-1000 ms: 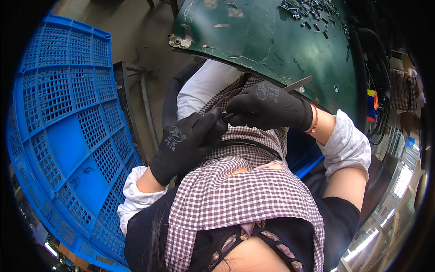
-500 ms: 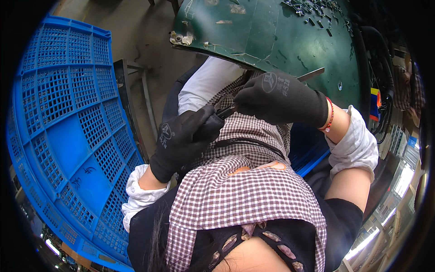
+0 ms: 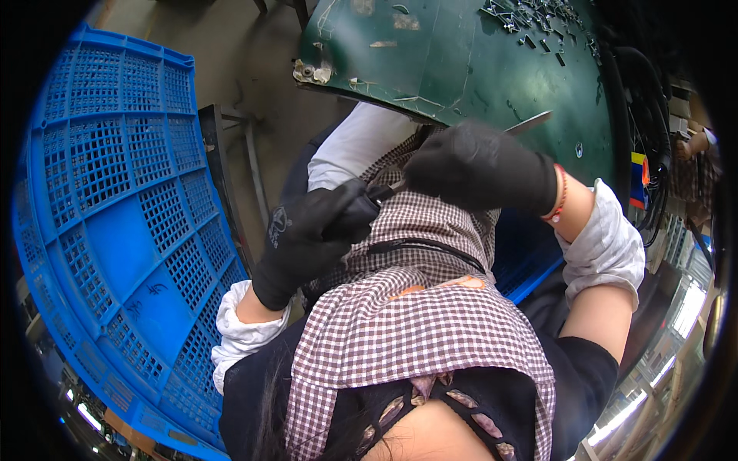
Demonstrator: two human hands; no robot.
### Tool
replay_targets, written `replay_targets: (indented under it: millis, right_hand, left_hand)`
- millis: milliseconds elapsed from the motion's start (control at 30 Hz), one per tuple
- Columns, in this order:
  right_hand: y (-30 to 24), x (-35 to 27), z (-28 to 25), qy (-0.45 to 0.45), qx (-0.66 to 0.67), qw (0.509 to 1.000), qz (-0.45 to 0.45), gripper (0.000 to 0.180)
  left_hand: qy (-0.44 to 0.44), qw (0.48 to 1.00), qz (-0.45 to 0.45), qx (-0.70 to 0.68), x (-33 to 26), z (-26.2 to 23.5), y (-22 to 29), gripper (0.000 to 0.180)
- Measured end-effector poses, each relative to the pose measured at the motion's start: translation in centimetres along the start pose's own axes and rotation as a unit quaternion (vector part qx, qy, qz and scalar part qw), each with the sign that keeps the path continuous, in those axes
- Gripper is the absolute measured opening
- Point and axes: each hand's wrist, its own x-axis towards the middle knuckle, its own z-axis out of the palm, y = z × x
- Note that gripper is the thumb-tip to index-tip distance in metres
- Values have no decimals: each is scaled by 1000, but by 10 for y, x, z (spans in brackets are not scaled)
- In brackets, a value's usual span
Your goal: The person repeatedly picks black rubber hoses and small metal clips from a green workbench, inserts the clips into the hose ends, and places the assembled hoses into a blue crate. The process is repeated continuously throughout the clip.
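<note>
Both hands are in black knit gloves and meet at the picture's centre, above a lap covered by a brown-and-white checked cloth apron (image 3: 415, 330).

Left hand (image 3: 311, 238): fingers curled shut, pinching a small dark part (image 3: 374, 196) at its fingertips, at about 1 o'clock from the palm. What the part is cannot be told; it is mostly hidden by the gloves.

Right hand (image 3: 480, 165): closed in a fist around a thin flat metal tool (image 3: 529, 121). One end of the tool sticks out of the fist toward 2 o'clock; the other end comes out toward 8 o'clock and touches the small dark part held by the left hand. A red cord bracelet (image 3: 560, 196) sits at the right wrist.

Surroundings: a large blue perforated plastic crate (image 3: 115, 192) stands at 9 o'clock from the hands, on its side. A dark green scratched metal table (image 3: 461, 54) lies at 12 o'clock, just beyond the right hand, with small dark metal pieces (image 3: 530, 15) scattered on its far part.
</note>
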Motion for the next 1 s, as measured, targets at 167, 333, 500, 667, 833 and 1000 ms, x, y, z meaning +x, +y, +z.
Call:
replay_targets:
  millis: [167,333,500,667,833,1000]
  right_hand:
    - [17,-11,-33,55,-59,987,138,17]
    - [0,-7,-5,127,9,981,144,41]
    - [-26,13,8,174,-52,982,53,58]
    - [-37,20,3,273,-146,946,-97,55]
    - [-62,64,24,358,-126,918,-115,35]
    - [-31,6,16,401,-200,892,-58,20]
  left_hand:
    - [169,976,-70,119,-8,-24,-14,61]
    - [411,908,-62,46,-11,-63,3,50]
    - [431,888,81,139,-25,-106,34,60]
    - [449,873,138,133,3,-114,70,68]
    - [337,899,168,223,85,-46,79,61]
    - [194,919,251,234,149,35,111,54]
